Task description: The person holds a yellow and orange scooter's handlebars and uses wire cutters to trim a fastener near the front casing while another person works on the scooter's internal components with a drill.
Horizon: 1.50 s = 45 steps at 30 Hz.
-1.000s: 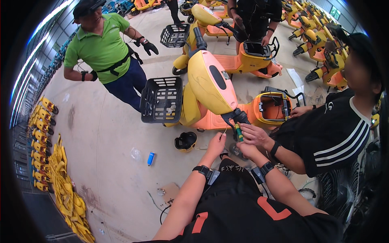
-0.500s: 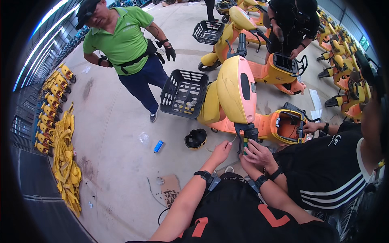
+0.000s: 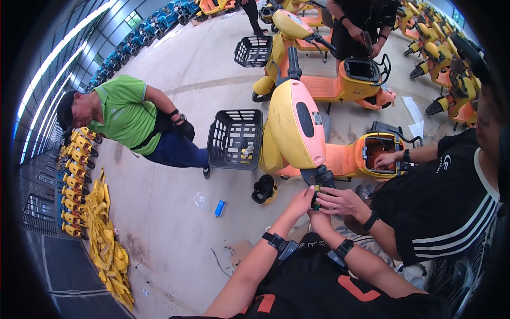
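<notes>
My left hand [image 3: 301, 202] is closed in a pinch beside a small green-and-yellow piece [image 3: 317, 193] just below the scooter's handlebar; what its fingertips hold is too small to make out. My right hand [image 3: 321, 221] is curled at the lower end of that piece, its fingers partly covered by a co-worker's hand [image 3: 342, 202]. That co-worker's fingers also rest on the piece. Above us stands a yellow and pink-orange electric scooter [image 3: 292, 125], its black handlebar grip [image 3: 325, 175] turned toward me.
The scooter carries a black basket [image 3: 235, 113] and has an open seat compartment [image 3: 366, 159], where the co-worker's other hand [image 3: 387, 160] reaches in. A yellow-and-black helmet-like shell [image 3: 264, 190] and a blue can-like object [image 3: 220, 208] lie on the floor. A person in green [image 3: 125, 114] stands left.
My left hand has moved right, from a thin cable-like end to the green-and-yellow piece. The view has tilted and shifted. The co-worker's far hand now reaches inside the seat compartment.
</notes>
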Tool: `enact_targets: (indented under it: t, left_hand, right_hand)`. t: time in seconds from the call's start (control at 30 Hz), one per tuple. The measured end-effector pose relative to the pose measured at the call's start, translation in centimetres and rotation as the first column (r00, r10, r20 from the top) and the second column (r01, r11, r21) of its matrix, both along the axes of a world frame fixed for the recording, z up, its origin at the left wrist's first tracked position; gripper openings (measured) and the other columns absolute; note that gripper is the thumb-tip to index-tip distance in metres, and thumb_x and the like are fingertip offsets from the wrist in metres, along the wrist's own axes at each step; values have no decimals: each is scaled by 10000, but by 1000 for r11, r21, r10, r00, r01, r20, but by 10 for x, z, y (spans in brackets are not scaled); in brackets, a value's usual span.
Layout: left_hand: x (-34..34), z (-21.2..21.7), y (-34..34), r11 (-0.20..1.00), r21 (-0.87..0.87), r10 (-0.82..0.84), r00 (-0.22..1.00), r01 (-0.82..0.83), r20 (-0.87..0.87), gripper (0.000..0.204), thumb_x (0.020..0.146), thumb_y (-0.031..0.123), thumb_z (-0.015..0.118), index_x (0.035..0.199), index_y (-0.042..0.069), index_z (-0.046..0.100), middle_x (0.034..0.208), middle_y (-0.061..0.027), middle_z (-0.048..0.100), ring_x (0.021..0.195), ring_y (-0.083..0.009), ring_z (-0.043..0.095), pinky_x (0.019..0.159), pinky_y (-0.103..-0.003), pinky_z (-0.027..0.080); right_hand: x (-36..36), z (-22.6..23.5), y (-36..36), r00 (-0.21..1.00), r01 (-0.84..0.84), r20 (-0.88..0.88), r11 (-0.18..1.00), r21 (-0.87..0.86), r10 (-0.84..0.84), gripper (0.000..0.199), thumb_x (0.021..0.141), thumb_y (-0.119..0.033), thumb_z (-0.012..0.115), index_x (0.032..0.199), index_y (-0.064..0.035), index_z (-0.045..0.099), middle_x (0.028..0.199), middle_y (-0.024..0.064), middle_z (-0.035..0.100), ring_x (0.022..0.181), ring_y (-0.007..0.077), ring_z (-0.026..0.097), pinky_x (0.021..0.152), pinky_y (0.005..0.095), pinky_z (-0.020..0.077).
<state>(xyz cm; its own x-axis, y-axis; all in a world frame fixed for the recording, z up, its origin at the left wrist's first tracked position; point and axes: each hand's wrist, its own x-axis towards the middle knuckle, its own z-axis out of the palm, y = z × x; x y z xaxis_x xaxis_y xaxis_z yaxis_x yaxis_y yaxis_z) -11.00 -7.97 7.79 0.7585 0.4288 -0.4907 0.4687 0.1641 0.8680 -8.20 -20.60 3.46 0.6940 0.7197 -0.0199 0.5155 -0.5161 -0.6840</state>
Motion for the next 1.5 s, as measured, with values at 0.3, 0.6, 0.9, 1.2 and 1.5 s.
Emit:
enact_targets:
  t: [0.3,0.6,0.9,1.2,1.5]
  left_hand:
    - [-3,-9,9,909,343,-274,960,238,61,516,989,438,416,1007,-45,596,914,-301,637,889,-447,622,796,-491,486]
    - [-48,24,97,772,454,-537,839,445,91,453,922,374,471,885,-43,644,893,-295,648,879,-437,637,796,-500,491]
    - [-52,51,205,810,66,-573,761,583,304,311,907,267,530,906,-15,663,763,-140,664,709,-242,645,632,-357,495]
    - [-30,113,253,673,-165,-737,674,721,-58,285,927,211,492,689,61,542,610,5,514,486,-84,439,452,-235,332]
    - [-28,99,280,424,-297,-886,460,856,60,416,1033,403,392,809,81,531,685,-18,531,600,-104,509,556,-241,405]
  right_hand:
    - [-13,16,4,959,220,-199,972,79,-201,296,853,-147,560,1125,-32,591,1031,167,666,957,309,628,811,418,484]
    - [-69,-11,63,921,285,260,957,60,-291,481,819,-112,647,1265,-25,489,1223,161,548,1132,271,537,939,392,444]
    - [-68,48,126,991,-33,127,999,3,33,474,982,-216,403,1445,-128,362,1498,10,378,1377,147,341,1136,304,211]
    - [-99,67,166,797,586,-111,805,-94,-594,475,864,-335,590,1286,-127,529,1159,161,626,1042,333,617,830,428,500]
    - [-100,76,180,697,711,-142,703,7,-703,547,760,-344,713,1080,33,479,901,188,548,845,386,566,708,447,459]
